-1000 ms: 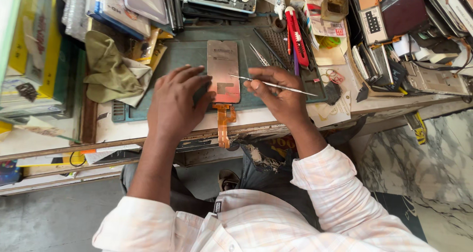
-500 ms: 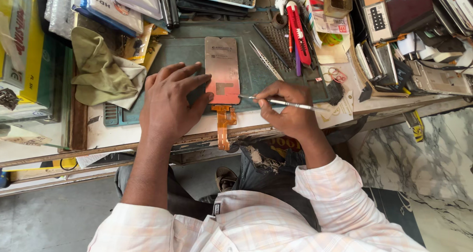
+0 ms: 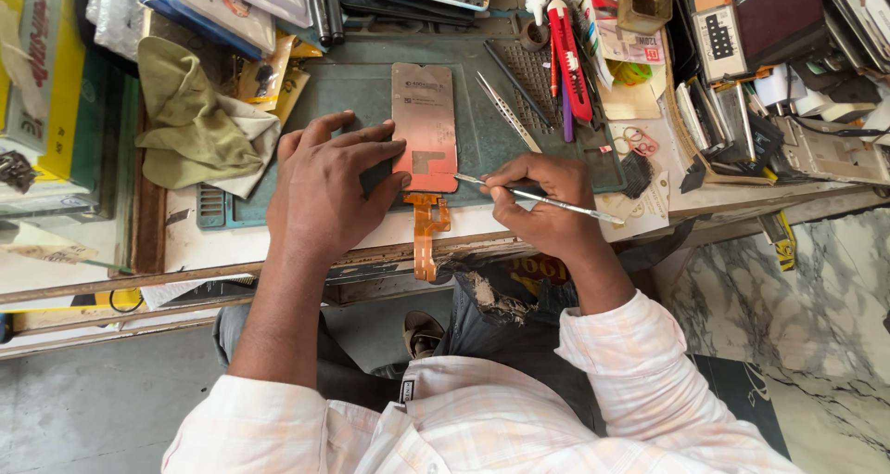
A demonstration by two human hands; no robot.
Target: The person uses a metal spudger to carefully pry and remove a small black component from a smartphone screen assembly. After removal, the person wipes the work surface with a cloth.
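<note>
Item: copper-backed phone screen panel (image 3: 425, 126), flat on the green work mat (image 3: 482, 149), orange flex cable (image 3: 426, 233) trailing toward you. Your left hand (image 3: 324, 191) lies spread, fingers pinning the panel's left edge. Your right hand (image 3: 542, 205), right of panel, fingers pinching a thin metal tool (image 3: 542, 198), tip at its lower corner.

Copper-backed phone screen panel (image 3: 424, 126) lies flat, orange flex cable (image 3: 426, 233) overhanging bench edge.

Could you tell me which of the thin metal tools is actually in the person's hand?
The slim metal tool in the right hand, tip at the copper-coloured panel; the tweezers lie untouched on the green mat.
</note>
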